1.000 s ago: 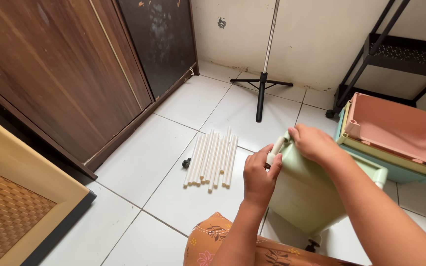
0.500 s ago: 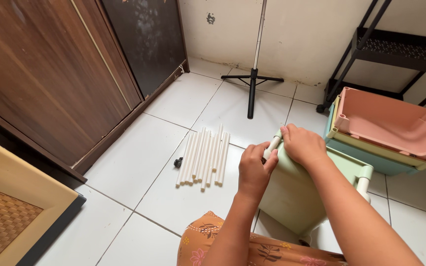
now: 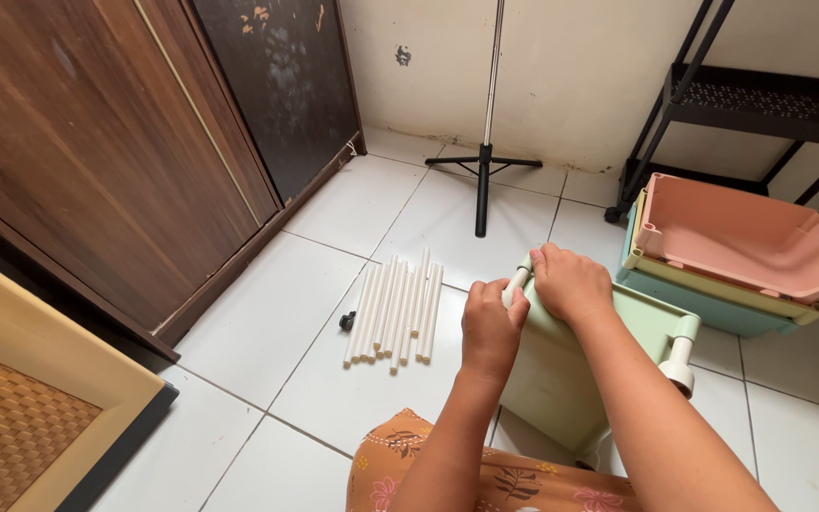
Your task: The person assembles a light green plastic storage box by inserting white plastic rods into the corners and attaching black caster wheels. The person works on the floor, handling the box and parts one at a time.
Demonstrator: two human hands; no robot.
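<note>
The left hand (image 3: 490, 322) was wrapped around a white tube (image 3: 516, 283) at the near corner of the green bin (image 3: 561, 374), and the right hand (image 3: 571, 283) gripped the rim beside it. Over the last second the tube had sunk lower, nearly seated. Spare tubes (image 3: 393, 316) lay left of the bin.

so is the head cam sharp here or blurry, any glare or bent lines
Head view: sharp, even daylight, no motion blur on the left hand or right hand at the green bin; soft sheen on the floor tiles; wide-angle bowing along the wooden cabinet edges; shadows faint.
</note>
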